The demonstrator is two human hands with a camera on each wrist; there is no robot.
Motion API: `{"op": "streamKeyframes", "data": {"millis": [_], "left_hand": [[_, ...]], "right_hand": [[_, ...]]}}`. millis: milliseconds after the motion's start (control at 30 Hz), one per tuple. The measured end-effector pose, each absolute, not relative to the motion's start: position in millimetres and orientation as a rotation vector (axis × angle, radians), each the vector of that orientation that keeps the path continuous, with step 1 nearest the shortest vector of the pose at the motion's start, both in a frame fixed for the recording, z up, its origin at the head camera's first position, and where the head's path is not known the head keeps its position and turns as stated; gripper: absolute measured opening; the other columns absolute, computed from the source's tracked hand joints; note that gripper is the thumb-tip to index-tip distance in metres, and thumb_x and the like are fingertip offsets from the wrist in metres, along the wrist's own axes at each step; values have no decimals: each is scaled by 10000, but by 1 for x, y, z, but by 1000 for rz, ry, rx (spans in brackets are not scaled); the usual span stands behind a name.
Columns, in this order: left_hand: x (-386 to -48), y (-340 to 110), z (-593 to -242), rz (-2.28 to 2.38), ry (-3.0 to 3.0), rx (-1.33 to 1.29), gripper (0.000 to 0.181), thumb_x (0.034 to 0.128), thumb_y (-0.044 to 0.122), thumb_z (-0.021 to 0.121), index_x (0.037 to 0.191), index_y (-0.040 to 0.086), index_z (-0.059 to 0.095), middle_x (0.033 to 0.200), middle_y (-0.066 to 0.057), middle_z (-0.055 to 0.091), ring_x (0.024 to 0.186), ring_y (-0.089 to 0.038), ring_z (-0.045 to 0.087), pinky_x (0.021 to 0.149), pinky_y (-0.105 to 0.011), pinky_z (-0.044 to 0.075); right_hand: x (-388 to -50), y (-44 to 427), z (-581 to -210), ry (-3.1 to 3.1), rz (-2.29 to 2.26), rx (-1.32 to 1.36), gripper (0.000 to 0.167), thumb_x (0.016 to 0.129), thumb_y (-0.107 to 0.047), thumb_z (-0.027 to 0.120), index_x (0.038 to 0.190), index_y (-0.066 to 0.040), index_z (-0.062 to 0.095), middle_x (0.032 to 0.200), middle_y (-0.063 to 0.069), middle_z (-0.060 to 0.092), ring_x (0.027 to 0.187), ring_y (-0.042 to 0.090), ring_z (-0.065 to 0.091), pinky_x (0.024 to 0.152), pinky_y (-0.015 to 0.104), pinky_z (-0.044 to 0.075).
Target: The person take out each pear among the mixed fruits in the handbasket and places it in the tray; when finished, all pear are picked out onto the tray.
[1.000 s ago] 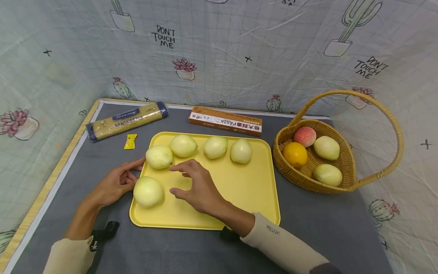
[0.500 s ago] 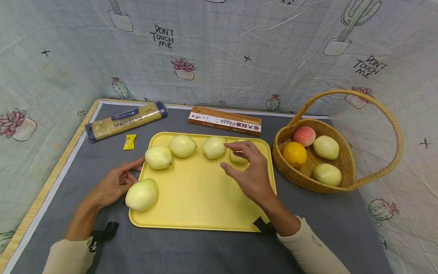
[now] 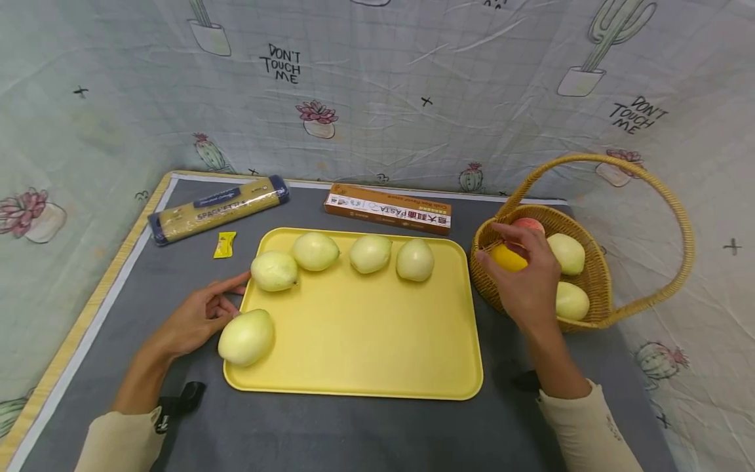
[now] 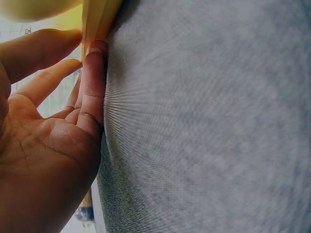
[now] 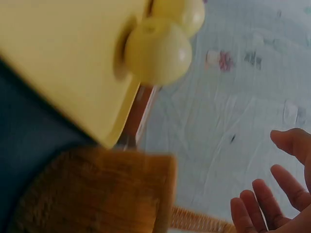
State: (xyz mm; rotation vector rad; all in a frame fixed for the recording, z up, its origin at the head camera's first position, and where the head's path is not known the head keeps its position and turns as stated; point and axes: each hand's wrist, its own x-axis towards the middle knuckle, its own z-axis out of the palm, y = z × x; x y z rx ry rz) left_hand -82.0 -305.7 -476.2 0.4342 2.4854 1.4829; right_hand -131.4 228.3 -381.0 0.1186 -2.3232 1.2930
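Hovering over the basket (image 3: 600,285), the right hand (image 3: 526,275), fingers (image 5: 285,185) spread wide, has left the tray (image 3: 371,341).

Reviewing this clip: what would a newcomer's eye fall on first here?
Probably the bright yellow tray in the middle of the table, with five pale green fruits along its left and far sides. Next might come the wicker basket to its right, with the person's right grip over it; the left grip is at the tray's left edge.
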Motion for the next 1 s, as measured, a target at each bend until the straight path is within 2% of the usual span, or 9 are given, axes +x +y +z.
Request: {"op": "streamKeyframes", "data": {"millis": [133,233,300,500,733,867,1000], "left_hand": [[-84,-304,-476,1472,2478,417,720,984,-115,595,1651,29,365,1368,-254,538,882,-90,683,737,-250,569],[-85,-305,-476,1480,2470,412,739,968,-123,615,1648,20,364,1366,-264,544,872,-96,688,730,-254,569],[-85,-305,-475,1485,2466,407,743,966,-120,626,1648,17,364,1362,-268,547,870,-99,691,731,-258,573],[-86,-308,-474,1483,2469,356,685,1006,-44,655,1634,14,389,1351,-279,567,859,-110,696,742,-252,568],[-92,-308,-471,1483,2480,351,646,1002,-16,696,1587,-26,422,1285,-290,591,794,-135,694,712,-259,572],[-97,-308,-467,1469,2468,327,663,996,-9,707,1590,-11,412,1257,-267,580,743,-147,684,674,-266,561],[-102,-307,-465,1460,2453,307,684,997,-12,702,1605,-2,390,1278,-270,562,723,-154,688,675,-284,582]], "right_hand": [[-137,254,-380,-2355,1210,-57,463,854,-110,900,1295,-114,760,1260,36,663,1127,103,617,1015,195,530],[-143,272,-380,-2414,1171,-192,485,884,-184,884,1344,-143,735,1321,37,657,1211,168,596,1062,256,526],[-147,282,-381,-2455,1160,-282,495,906,-223,865,1376,-177,718,1362,27,644,1250,161,569,1104,301,509],[-158,304,-385,-2492,1084,-423,542,915,-272,857,1419,-161,691,1433,85,608,1297,247,558,1154,383,471],[-165,321,-391,-2518,1046,-475,582,913,-229,849,1461,-163,667,1442,209,558,1332,365,505,1135,478,395],[-169,329,-395,-2523,1039,-500,604,904,-188,850,1473,-140,655,1452,235,543,1346,405,464,1112,523,348],[-172,336,-397,-2553,1032,-538,636,920,-184,830,1517,-150,614,1500,239,512,1385,430,423,1143,551,333]]}}
